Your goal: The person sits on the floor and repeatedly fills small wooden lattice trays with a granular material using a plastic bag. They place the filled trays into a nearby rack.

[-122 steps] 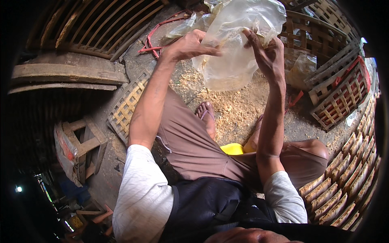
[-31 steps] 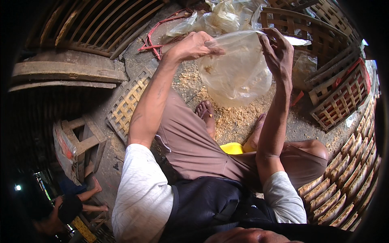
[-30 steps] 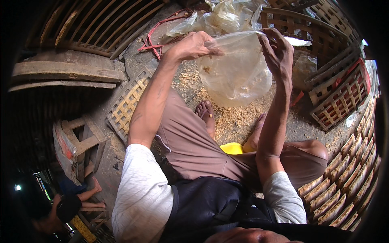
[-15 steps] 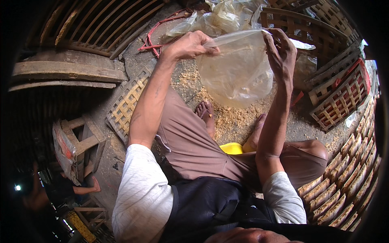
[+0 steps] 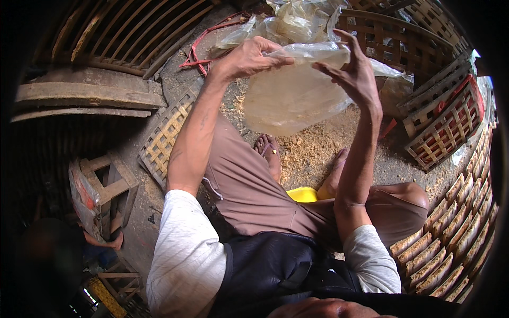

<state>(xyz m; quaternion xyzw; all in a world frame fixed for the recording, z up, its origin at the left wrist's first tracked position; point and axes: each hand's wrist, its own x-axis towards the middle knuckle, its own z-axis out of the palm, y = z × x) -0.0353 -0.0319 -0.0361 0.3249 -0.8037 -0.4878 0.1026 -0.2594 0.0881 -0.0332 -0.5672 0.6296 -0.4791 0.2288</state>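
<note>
My left hand point(image 5: 260, 55) grips the upper edge of a translucent plastic bag point(image 5: 286, 100), which hangs loosely over the crumb-strewn floor point(image 5: 313, 148) above my feet. At the bag's other end, my right hand point(image 5: 352, 71) has its thumb and forefinger spread apart beside the rim; the bag passes close to its fingers, some of which are partly hidden. A yellow plastic object point(image 5: 302, 194) lies under my legs. Beyond my hands is a pile of crumpled plastic bags point(image 5: 294, 21), with a tangle of red strap point(image 5: 199, 53) to its left.
Woven crates point(image 5: 440, 124) stand at the right, above rows of crumb-coated slats point(image 5: 435, 254). A woven panel point(image 5: 164, 140) and a wooden stool-like frame point(image 5: 111, 185) are left of my legs. Slatted woodwork point(image 5: 106, 32) is at upper left. Another person point(image 5: 108, 242) is low at the left.
My right hand has spread its fingers from a pinch on the bag's edge. The bag has shifted left and slumped. The other person at lower left has moved.
</note>
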